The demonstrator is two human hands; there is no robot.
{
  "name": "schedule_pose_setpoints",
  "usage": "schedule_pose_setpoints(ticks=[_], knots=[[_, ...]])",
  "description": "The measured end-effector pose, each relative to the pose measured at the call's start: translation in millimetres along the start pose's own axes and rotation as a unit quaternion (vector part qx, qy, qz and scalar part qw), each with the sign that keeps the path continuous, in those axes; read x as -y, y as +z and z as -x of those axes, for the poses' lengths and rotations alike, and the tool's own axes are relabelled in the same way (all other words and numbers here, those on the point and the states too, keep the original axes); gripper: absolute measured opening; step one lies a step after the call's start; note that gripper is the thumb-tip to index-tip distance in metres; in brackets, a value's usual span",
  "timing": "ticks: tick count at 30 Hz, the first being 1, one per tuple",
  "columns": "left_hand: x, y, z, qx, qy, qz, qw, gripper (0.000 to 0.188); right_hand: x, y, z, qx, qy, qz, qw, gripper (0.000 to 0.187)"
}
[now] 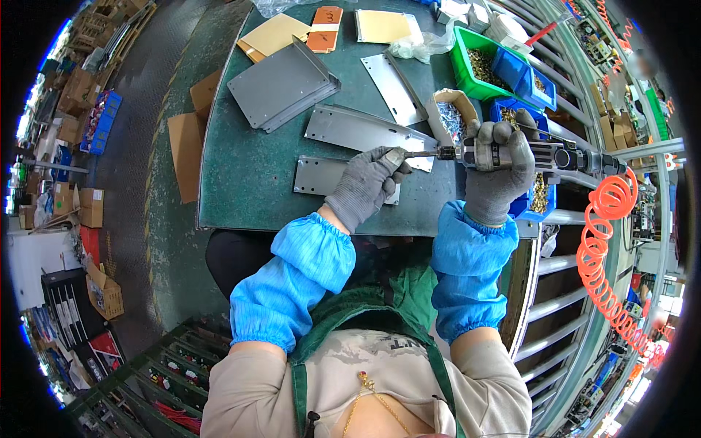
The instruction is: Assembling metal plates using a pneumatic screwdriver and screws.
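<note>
In a grey glove, my right hand (499,164) is wrapped round the body of a pneumatic screwdriver (544,155), which lies level and points left. An orange coiled air hose (597,237) runs off its rear end. My gloved left hand (367,186) is closed at the tool's bit (423,154); whether it also pinches a small screw there is hidden. Beneath and beside that hand lie a flat grey metal plate with holes (315,175) and a longer grey metal channel (358,130). A silver bracket strip (394,87) rests beyond them.
The green tabletop (248,186) also carries stacked grey metal panels (281,86), cream plates (383,27) and orange-brown pieces (325,29). At right stand a green bin (467,62), blue bins (515,69) and a carton (449,113) of fasteners. A roller conveyor (551,306) borders the table.
</note>
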State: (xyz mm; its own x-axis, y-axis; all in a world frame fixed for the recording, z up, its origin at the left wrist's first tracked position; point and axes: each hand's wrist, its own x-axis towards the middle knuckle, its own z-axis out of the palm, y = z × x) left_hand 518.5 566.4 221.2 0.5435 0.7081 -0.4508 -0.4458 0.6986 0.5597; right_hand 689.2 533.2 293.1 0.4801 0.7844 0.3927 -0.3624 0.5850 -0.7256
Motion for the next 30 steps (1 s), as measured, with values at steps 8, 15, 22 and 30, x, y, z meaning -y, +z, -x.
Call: schedule_pose_setpoints(ticks=[8, 15, 22, 30], knots=[[2.4, -4.6, -13.4, -0.035, 0.135, -0.338, 0.931, 0.028, -3.9, 1.7, -1.0, -0.011, 0.020, -0.009, 1.000, 0.038], [-28.2, -2.2, -29.3, 0.075, 0.238, -0.569, 0.784, 0.029, -15.9, -15.4, -4.1, -0.002, 0.049, 0.080, 0.996, 0.026], [-31.7, -18.2, -40.5, -0.009, 0.290, -0.513, 0.808, 0.026, -21.0, -7.2, -3.4, -0.072, 0.042, -0.003, 0.997, 0.031], [-21.8, -19.8, -2.7, -0.046, 0.228, -0.696, 0.679, 0.019, -12.5, -29.4, -2.8, -0.045, 0.075, -0.009, 0.996, 0.028]])
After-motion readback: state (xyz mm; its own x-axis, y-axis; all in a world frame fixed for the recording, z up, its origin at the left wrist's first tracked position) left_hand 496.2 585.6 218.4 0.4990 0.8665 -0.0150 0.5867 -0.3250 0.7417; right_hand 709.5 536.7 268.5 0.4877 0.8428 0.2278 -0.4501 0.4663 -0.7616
